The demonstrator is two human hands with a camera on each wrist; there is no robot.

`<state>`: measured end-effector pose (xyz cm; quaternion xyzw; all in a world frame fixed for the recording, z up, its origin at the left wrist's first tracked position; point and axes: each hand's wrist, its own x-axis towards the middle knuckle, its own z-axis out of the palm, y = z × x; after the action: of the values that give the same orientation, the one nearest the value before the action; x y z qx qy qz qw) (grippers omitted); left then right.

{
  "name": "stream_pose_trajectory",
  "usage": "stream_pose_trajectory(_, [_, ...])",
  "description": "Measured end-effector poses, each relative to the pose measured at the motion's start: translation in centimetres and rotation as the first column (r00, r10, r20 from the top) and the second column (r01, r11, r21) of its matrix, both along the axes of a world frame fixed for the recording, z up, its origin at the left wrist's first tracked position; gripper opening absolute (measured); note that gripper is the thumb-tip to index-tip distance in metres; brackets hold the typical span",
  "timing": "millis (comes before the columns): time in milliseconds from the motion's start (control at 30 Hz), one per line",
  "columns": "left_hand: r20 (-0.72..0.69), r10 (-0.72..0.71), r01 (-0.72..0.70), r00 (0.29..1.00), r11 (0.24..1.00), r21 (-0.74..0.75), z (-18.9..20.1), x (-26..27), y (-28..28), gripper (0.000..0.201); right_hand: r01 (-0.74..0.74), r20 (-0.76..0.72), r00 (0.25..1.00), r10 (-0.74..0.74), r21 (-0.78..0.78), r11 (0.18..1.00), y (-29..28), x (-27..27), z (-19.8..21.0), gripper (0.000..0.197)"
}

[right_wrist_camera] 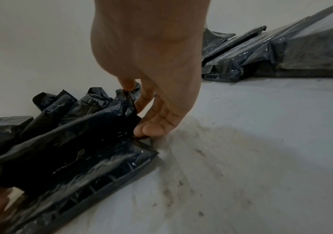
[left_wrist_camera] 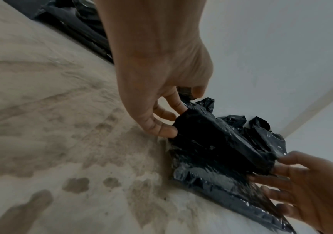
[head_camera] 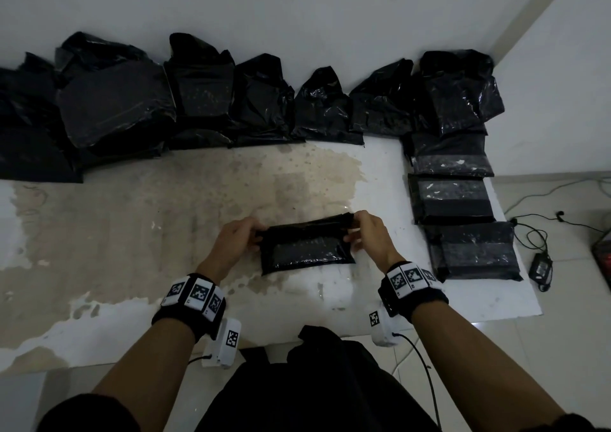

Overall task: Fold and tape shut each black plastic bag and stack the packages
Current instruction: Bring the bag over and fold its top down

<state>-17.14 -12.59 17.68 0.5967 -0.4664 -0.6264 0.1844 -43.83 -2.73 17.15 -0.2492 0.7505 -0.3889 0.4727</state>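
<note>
Both hands work one black bag (head_camera: 305, 250) that lies flat on the stained worktop (head_camera: 132, 220), directly between the two sets of fingers. The left hand (head_camera: 236, 238) pinches the bag's left end: its fingers (left_wrist_camera: 161, 128) curl onto the folded-over top flap with the thumb above, closed tight on the plastic. The right hand (head_camera: 368, 233) does the same at the right end, its fingers (right_wrist_camera: 153, 126) curled under the flap's corner and the thumb pressing from above. The flap (head_camera: 307, 225) is raised a little off the bag's body, stretched from one pinch to the other.

Beyond the fingertips, against the wall, stands a row of loose, unsealed black bags (head_camera: 264, 101). Out past the right fingers, along the worktop's edge, taped packages (head_camera: 456, 197) lie in an overlapping line. A charger and cable (head_camera: 540, 266) rest on the tiled floor further right.
</note>
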Motion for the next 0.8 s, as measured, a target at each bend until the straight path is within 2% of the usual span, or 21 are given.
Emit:
stream_pose_trajectory(67, [0.109, -0.034, 0.037, 0.993, 0.999, -0.025, 0.0, 0.0, 0.0, 0.045, 0.007, -0.002, 1.0, -0.007, 0.013, 1.0, 0.0, -0.1, 0.1, 0.05])
stream_pose_trajectory(100, [0.158, -0.063, 0.068, 0.985, 0.997, -0.029, -0.2, 0.0, 0.0, 0.043, -0.009, -0.029, 1.0, 0.009, 0.008, 1.0, 0.0, -0.1, 0.0, 0.052])
stream_pose_trajectory(167, [0.206, -0.099, 0.104, 0.974, 0.994, -0.015, -0.6, -0.1, 0.1, 0.033, -0.058, -0.093, 0.994, 0.057, -0.006, 0.998, 0.0, 0.0, -0.2, 0.041])
stream_pose_trajectory(233, [0.229, -0.102, 0.102, 0.968, 0.995, 0.009, -0.9, -0.3, 0.3, 0.029, -0.113, -0.124, 0.986, 0.111, -0.01, 0.994, 0.2, 0.1, -0.5, 0.02])
stream_pose_trajectory(267, [0.223, -0.076, 0.073, 0.972, 0.997, 0.018, -0.9, -0.4, 0.4, 0.026, -0.142, -0.149, 0.979, 0.139, -0.008, 0.99, 0.4, 0.2, -0.7, 0.013])
stream_pose_trajectory(333, [0.206, -0.056, 0.055, 0.977, 0.998, 0.009, -0.9, -0.4, 0.8, 0.025, -0.199, -0.211, 0.959, 0.191, -0.017, 0.98, 0.8, 0.2, -0.8, 0.021])
stream_pose_trajectory(400, [0.215, -0.117, 0.128, 0.969, 0.991, -0.035, -1.0, -0.1, 1.1, 0.026, -0.219, -0.239, 0.949, 0.205, -0.032, 0.975, 1.4, 0.2, -1.1, 0.026])
stream_pose_trajectory(600, [0.173, -0.281, 0.299, 0.944, 0.95, -0.088, -0.8, 1.1, 2.8, 0.031, -0.201, -0.357, 0.92, 0.163, -0.07, 0.977, 2.7, 1.1, -2.4, 0.038])
stream_pose_trajectory(700, [0.102, -0.28, 0.29, 0.955, 0.951, -0.108, -0.8, 1.2, 3.6, 0.038, -0.184, -0.355, 0.924, 0.146, -0.077, 0.98, 2.7, 1.4, -2.5, 0.039])
stream_pose_trajectory(800, [0.128, -0.279, 0.3, 0.952, 0.933, -0.197, -0.8, 1.5, 3.8, 0.036, -0.182, -0.359, 0.923, 0.137, -0.093, 0.979, 3.0, 1.5, -2.5, 0.038])
